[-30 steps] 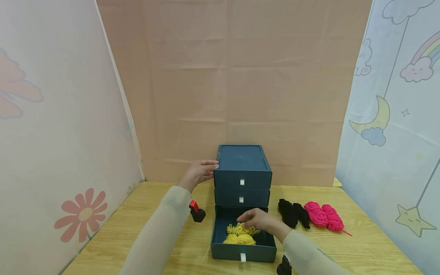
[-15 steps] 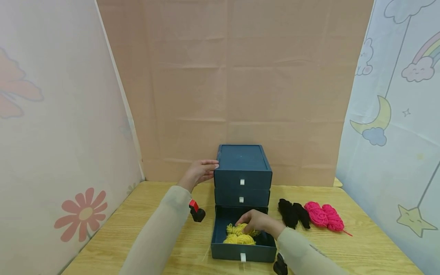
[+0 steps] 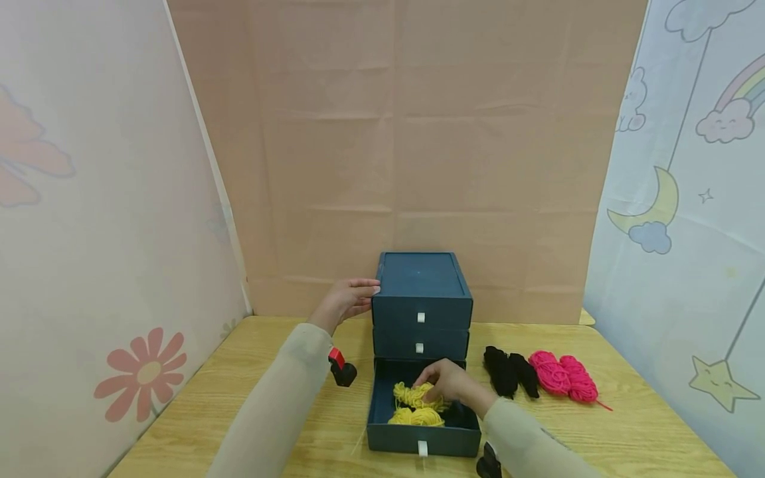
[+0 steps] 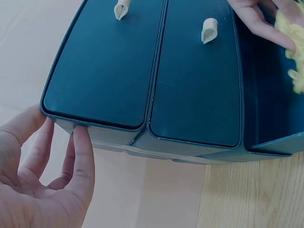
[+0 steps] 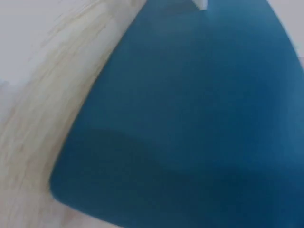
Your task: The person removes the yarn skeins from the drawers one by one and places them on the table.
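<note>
My left hand [image 3: 344, 302] rests with nearly straight fingers against the left side of a dark blue drawer cabinet [image 3: 424, 273]; in the left wrist view its fingertips touch the edge near the top corner. The bottom drawer [image 3: 391, 439] is pulled out, and two yellow yarn skeins lie in it. Over the drawer, my right hand [image 3: 452, 383] pinches the rear yellow skein [image 3: 408, 396]. The front yellow skein [image 3: 416, 417] lies near the drawer's front. Something dark shows under and beside the yarn. The drawer's front panel [image 5: 180, 118] fills the right wrist view, blurred.
To the cabinet's right lie black yarn [image 3: 505, 372] and a pink yarn skein [image 3: 563, 376] with a loose end, on the wooden table [image 3: 633, 438]. Both upper drawers, with white pull tabs, are closed. A brown backdrop [image 3: 418, 133] stands behind.
My right hand has come down onto the rear yellow skein and its fingers have closed on it; the skein has shifted slightly. My left hand has stayed against the cabinet.
</note>
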`<state>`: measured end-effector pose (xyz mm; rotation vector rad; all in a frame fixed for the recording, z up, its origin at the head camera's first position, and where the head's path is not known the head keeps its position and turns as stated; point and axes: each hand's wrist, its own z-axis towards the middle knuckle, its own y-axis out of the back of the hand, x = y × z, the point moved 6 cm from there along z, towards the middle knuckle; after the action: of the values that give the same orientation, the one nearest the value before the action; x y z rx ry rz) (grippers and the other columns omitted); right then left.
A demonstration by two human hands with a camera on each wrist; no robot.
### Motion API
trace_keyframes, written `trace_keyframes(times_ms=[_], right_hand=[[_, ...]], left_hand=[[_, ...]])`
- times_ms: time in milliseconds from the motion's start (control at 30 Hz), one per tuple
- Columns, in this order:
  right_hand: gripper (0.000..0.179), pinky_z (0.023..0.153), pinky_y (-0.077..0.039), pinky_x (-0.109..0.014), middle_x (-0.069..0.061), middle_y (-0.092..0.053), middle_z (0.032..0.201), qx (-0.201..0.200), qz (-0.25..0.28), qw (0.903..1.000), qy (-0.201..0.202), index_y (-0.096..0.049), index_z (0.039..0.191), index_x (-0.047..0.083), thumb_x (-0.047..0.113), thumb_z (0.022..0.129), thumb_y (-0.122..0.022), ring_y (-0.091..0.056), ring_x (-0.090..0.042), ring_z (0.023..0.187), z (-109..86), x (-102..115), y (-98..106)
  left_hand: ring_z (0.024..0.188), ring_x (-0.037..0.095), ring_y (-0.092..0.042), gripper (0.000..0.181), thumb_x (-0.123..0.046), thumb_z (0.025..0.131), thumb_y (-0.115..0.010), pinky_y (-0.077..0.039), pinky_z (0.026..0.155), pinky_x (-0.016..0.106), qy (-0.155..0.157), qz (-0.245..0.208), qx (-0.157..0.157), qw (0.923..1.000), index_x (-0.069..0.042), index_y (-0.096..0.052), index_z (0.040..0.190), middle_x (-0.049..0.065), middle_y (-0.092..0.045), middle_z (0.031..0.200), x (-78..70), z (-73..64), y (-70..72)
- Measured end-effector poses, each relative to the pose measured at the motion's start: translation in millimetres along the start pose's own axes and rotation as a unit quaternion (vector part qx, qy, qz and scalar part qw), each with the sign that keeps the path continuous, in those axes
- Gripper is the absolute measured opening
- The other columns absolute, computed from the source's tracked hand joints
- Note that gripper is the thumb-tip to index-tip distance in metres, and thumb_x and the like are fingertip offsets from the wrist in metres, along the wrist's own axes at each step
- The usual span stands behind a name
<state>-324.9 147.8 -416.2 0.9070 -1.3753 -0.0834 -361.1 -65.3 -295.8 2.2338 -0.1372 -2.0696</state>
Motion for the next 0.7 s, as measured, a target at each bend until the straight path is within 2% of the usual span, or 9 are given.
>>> trace_keyframes(times_ms=[133, 233, 333, 500, 567, 700], right_hand=[[0.020, 0.057, -0.049, -0.029, -0.003, -0.064, 0.093, -0.008, 0.028, 0.9991, 0.030, -0.071, 0.091, 0.005, -0.004, 0.073, -0.072, -0.053, -0.015, 0.073, -6.3, 9.6, 10.7], [0.018, 0.058, -0.050, -0.031, -0.004, -0.063, 0.090, -0.010, 0.064, 0.9973, 0.034, -0.069, 0.095, 0.003, 0.000, 0.077, -0.070, -0.053, -0.015, 0.069, -13.1, 14.9, 21.2], [0.018, 0.067, -0.054, -0.037, -0.006, -0.061, 0.094, -0.023, 0.093, 0.9950, 0.030, -0.067, 0.097, 0.002, 0.005, 0.079, -0.070, -0.057, -0.016, 0.075, -21.8, 18.6, 32.9], [0.025, 0.083, -0.050, -0.050, -0.015, -0.052, 0.117, -0.057, 0.132, 0.9892, 0.029, -0.062, 0.100, 0.002, 0.016, 0.081, -0.071, -0.058, -0.022, 0.093, -42.9, 24.1, 55.1], [0.028, 0.084, -0.049, -0.050, -0.016, -0.050, 0.121, -0.079, 0.141, 0.9863, 0.032, -0.061, 0.102, 0.002, 0.019, 0.081, -0.071, -0.057, -0.023, 0.097, -53.9, 26.9, 65.5], [0.027, 0.082, -0.050, -0.043, -0.013, -0.053, 0.113, -0.123, 0.178, 0.9758, 0.035, -0.058, 0.102, 0.001, 0.017, 0.083, -0.069, -0.056, -0.022, 0.096, -76.1, 29.8, 85.8]], left_hand=[[0.086, 0.017, -0.060, 0.027, -0.020, 0.086, -0.066, -0.052, 0.081, 0.029, 0.000, 0.001, -0.002, 1.0000, -0.014, -0.067, 0.111, 0.007, -0.062, 0.107, 0.4, 0.1, 0.4], [0.084, 0.017, -0.060, 0.026, -0.019, 0.086, -0.066, -0.052, 0.081, 0.028, 0.000, -0.002, -0.002, 1.0000, -0.013, -0.067, 0.111, 0.007, -0.062, 0.105, 0.7, 1.2, 0.2], [0.083, 0.017, -0.060, 0.026, -0.019, 0.086, -0.066, -0.052, 0.081, 0.028, 0.002, -0.005, -0.001, 1.0000, -0.013, -0.067, 0.111, 0.007, -0.062, 0.104, 1.1, 1.8, 0.1], [0.082, 0.018, -0.060, 0.026, -0.019, 0.086, -0.066, -0.052, 0.082, 0.029, 0.003, -0.007, 0.000, 1.0000, -0.012, -0.067, 0.111, 0.007, -0.062, 0.103, 0.4, 1.4, 0.1], [0.082, 0.018, -0.059, 0.025, -0.018, 0.086, -0.066, -0.051, 0.084, 0.030, 0.004, -0.014, 0.002, 0.9999, -0.012, -0.067, 0.111, 0.008, -0.061, 0.103, 0.1, 1.5, -0.3], [0.081, 0.019, -0.057, 0.025, -0.017, 0.086, -0.067, -0.049, 0.089, 0.034, 0.006, -0.024, 0.004, 0.9997, -0.011, -0.067, 0.111, 0.008, -0.060, 0.102, -0.3, 1.5, -1.3]])
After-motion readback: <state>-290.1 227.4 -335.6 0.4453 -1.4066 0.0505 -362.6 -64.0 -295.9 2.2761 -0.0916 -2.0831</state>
